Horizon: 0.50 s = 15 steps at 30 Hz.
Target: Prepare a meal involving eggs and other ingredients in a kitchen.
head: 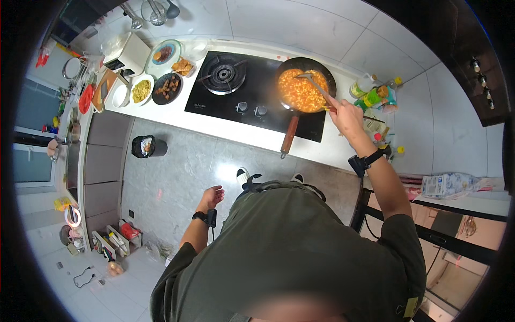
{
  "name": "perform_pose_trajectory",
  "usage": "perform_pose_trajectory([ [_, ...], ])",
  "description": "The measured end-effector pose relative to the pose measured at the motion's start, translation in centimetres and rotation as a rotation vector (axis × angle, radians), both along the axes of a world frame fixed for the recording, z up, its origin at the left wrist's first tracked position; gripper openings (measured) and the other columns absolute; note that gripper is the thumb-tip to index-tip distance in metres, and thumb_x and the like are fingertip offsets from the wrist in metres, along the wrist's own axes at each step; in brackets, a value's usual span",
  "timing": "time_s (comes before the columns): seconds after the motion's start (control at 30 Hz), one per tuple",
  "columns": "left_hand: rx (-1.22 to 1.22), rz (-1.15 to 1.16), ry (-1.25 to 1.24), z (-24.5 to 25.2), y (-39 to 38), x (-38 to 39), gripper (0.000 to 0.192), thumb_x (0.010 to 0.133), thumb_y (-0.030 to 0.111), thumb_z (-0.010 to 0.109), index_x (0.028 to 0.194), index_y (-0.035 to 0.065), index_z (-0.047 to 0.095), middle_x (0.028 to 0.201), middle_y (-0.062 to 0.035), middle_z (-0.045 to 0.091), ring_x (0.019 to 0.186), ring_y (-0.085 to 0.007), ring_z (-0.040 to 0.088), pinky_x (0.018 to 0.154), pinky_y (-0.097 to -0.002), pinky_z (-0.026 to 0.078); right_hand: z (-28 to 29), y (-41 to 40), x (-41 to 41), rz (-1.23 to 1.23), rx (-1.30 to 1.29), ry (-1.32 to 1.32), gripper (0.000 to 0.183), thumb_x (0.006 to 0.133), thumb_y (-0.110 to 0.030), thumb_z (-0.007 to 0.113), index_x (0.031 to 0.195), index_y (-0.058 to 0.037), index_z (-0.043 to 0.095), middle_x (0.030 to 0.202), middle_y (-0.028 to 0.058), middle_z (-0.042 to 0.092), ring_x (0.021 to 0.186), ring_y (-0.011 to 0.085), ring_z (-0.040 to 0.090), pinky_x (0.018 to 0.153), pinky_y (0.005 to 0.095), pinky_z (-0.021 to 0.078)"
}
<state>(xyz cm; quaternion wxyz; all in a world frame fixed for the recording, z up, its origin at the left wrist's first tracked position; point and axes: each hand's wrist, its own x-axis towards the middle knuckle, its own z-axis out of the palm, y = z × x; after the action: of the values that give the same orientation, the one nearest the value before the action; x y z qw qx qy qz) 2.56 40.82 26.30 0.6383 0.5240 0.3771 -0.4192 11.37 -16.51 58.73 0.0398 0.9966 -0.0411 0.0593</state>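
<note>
My right hand [347, 119] grips the handle of a spatula [318, 85], whose head rests in a pan [330, 76] on the right side of the black gas cooktop [225, 105]. In the pan is an orange-red soupy dish with pale yellow pieces [299, 94]. The pan's wooden handle [290, 137] points towards me over the counter's front edge, with no hand on it. My left hand [213, 197] hangs over the floor beside my body, fingers apart, holding nothing. The left burner [224, 73] has nothing on it.
Left of the cooktop stand a dark plate of browned pieces [167, 88], a plate of yellow-green food [141, 91], a white bowl [120, 96] and a cutting board with a knife [103, 89]. Bottles [372, 98] stand at the right wall. A lined bin [159, 147] is on the floor.
</note>
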Motion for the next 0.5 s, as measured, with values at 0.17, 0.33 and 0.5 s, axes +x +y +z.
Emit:
perform_pose_trajectory([
  [0.17,0.019,-0.043,0.023,0.6,-0.6,0.5,0.034,0.102,0.019,0.043,0.130,0.0020,0.055,0.099,-0.0090,0.065,0.080,-0.0182,0.062,0.071,-0.0324,0.056,-0.9,-1.0,0.2,-0.046,-0.008,-0.080,0.045,0.087,-0.029,0.069,0.131,-0.0252,0.063,0.082,0.0110,0.066,0.073,0.0312,0.070,0.064,0.0434,0.0552],
  [0.33,-0.009,-0.047,0.014,0.8,-1.4,1.2,0.034,0.102,0.018,0.045,0.130,0.0030,0.055,0.098,-0.0084,0.065,0.079,-0.0177,0.063,0.071,-0.0322,0.056,-0.2,-1.4,-1.1,-0.149,0.032,-0.010,0.036,0.089,-0.029,0.066,0.124,-0.0224,0.067,0.083,0.0132,0.069,0.075,0.0318,0.070,0.066,0.0444,0.0555],
  [0.5,-0.009,-0.040,0.024,0.5,-1.6,1.5,0.033,0.101,0.018,0.046,0.128,0.0034,0.056,0.098,-0.0079,0.066,0.078,-0.0169,0.063,0.069,-0.0316,0.056,3.2,-2.4,-3.4,-0.312,0.351,0.045,0.029,0.090,-0.030,0.063,0.112,-0.0148,0.072,0.083,0.0148,0.072,0.080,0.0335,0.070,0.070,0.0453,0.0547],
])
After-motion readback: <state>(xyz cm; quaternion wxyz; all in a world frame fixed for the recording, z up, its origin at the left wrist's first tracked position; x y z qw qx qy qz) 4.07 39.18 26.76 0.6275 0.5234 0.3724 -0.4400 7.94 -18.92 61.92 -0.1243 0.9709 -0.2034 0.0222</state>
